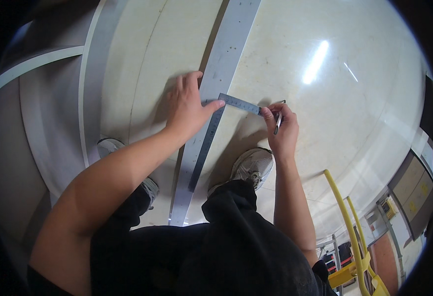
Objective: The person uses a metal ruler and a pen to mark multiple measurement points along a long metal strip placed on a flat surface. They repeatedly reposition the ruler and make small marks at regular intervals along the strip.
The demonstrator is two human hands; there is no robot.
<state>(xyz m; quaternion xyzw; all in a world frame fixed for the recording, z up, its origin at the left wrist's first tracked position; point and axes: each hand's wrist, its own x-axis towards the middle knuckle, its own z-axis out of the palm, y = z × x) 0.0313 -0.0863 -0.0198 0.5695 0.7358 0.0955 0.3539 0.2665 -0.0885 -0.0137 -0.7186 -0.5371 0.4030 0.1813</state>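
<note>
A long grey metal bar [217, 69] runs away from me between my feet. A steel carpenter's square [205, 153] lies along its right edge, its short marked blade sticking out to the right. My left hand [189, 102] is closed across the bar, fingertips at the left edge and thumb pressing on the square's corner. With thumb and fingers, my right hand [281, 127] pinches the end of the short blade. A slim pen-like marker [278, 123] is also tucked between those fingers; its tip points down toward me.
Grey panels with white edges [86, 64] stand on the left. My grey shoes [252, 165] are on either side of the bar on the glossy pale floor [335, 128]. A yellow tubular frame [342, 204] stands at the lower right, with a dark-framed panel [414, 192] beyond it.
</note>
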